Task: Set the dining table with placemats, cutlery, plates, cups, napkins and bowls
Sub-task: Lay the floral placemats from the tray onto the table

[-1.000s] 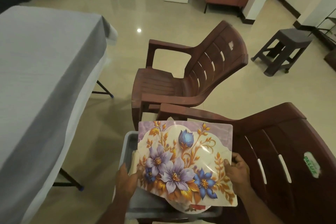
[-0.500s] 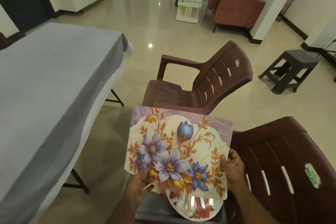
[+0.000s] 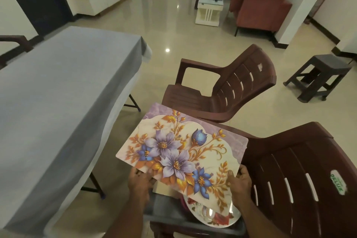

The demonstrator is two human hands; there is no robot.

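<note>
A floral placemat [image 3: 181, 152] with purple and blue flowers hangs in the air in front of me, tilted up toward the left. My left hand [image 3: 140, 180] grips its near left edge and my right hand [image 3: 238, 179] grips its near right edge, thumb on top. Under it a grey bin [image 3: 170, 216] sits on the seat of the near brown chair [image 3: 295, 177] and holds a plate with a red rose pattern [image 3: 214, 215]. The dining table [image 3: 52, 106], covered with a grey cloth, stretches along the left.
A second brown plastic chair [image 3: 222, 91] stands ahead between me and the open floor. A dark stool [image 3: 318, 77] is at the right. A chair arm [image 3: 13, 44] shows beyond the table's far left. A sofa [image 3: 260, 6] and white side table [image 3: 209, 9] stand far back.
Both hands lifted the placemat out of the bin and swung it up and left toward the table. The plate under it came into sight. My view rose.
</note>
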